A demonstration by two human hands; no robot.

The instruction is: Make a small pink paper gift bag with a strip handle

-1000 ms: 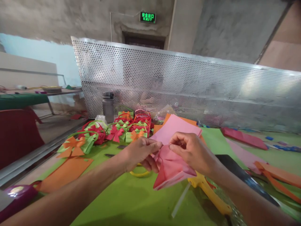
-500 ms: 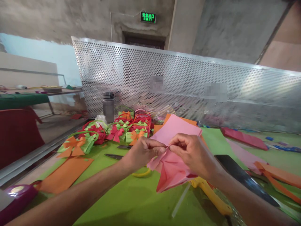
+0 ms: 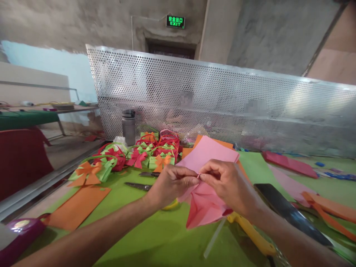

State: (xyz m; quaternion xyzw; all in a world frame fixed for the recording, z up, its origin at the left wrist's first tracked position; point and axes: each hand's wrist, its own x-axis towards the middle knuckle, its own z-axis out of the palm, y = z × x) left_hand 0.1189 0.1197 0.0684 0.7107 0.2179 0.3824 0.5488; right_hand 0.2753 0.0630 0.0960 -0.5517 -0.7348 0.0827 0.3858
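Observation:
A folded pink paper bag (image 3: 204,207) hangs from my fingertips above the green table, its creased lower end towards me. My left hand (image 3: 175,183) pinches its upper edge from the left. From the right, my right hand (image 3: 224,178) pinches the same edge, the two thumbs almost meeting. The exact fold between the fingers is hidden. Behind the hands lie flat sheets of pink paper (image 3: 210,148). Scissors (image 3: 139,186) with yellow handles rest partly under my left hand. A yellow glue gun (image 3: 253,235), with a clear glue stick (image 3: 214,239), lies under my right forearm.
Small red and green paper bags with bows (image 3: 139,155) stand at the back left beside a grey bottle (image 3: 128,128). Orange paper (image 3: 80,207) lies at left, a black phone (image 3: 289,211) at right. A perforated metal screen (image 3: 222,96) closes off the far side.
Both hands keep their pinch on the pink paper bag, with only a slight shift of the fingertips. The whole view has moved by a few pixels.

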